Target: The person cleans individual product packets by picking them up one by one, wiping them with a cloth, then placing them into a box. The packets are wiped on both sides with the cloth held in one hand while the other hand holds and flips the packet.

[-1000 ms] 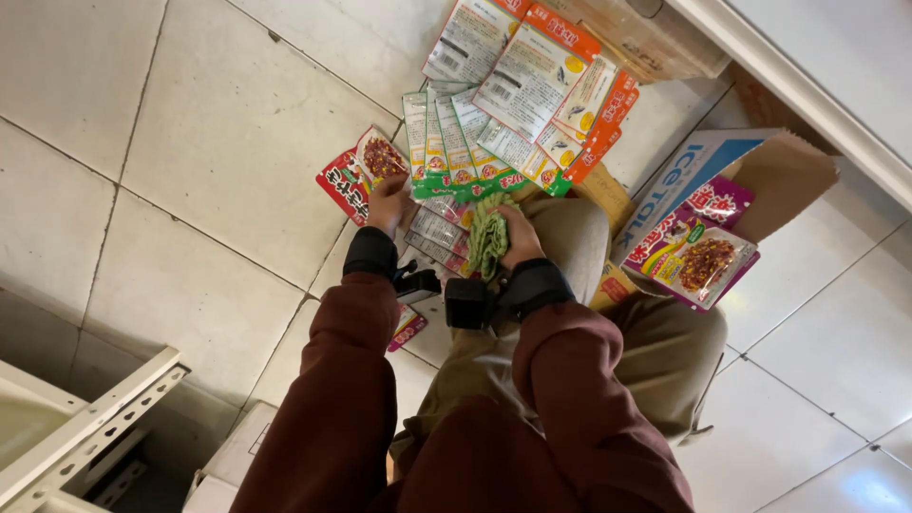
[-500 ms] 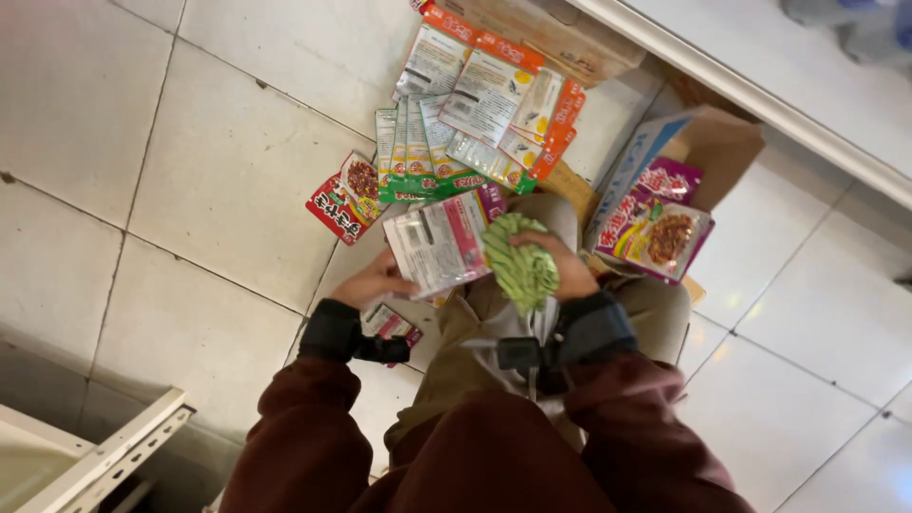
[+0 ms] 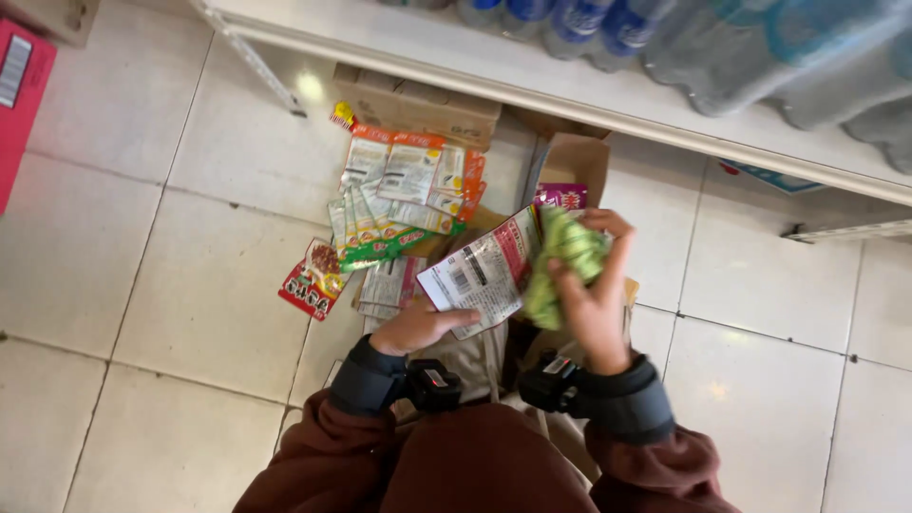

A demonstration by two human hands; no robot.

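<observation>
Packets in hand, frame centre: the left hand (image 3: 418, 328) pinches a flat sachet (image 3: 483, 271) by its lower edge, thumb on the printed back face and fingers curled underneath, the sachet tilted with its red edge toward upper right. The right hand (image 3: 591, 294) is closed around a bunched green packet (image 3: 562, 258), fingers wrapped over its top and thumb pressing its side, so the packet is crumpled, not flat. The two packets touch where the green one overlaps the sachet's right edge. Change since the earlier views: a second ago both hands were down at the fanned pile on the floor; half a second ago they had lifted with one sachet and the green bundle; now both items are raised higher and the view has swung up to take in the white shelf edge (image 3: 570, 90) and bottled water (image 3: 722, 38) along the top of the frame. Judgement: picking from the pile is finished for this pair, and the items are being carried up toward the shelf side. Remaining pile of sachets (image 3: 399, 199) lies fanned on the tiled floor (image 3: 142, 237), centre-left, beside a red packet (image 3: 312, 280) and an open cardboard box (image 3: 570, 166).
</observation>
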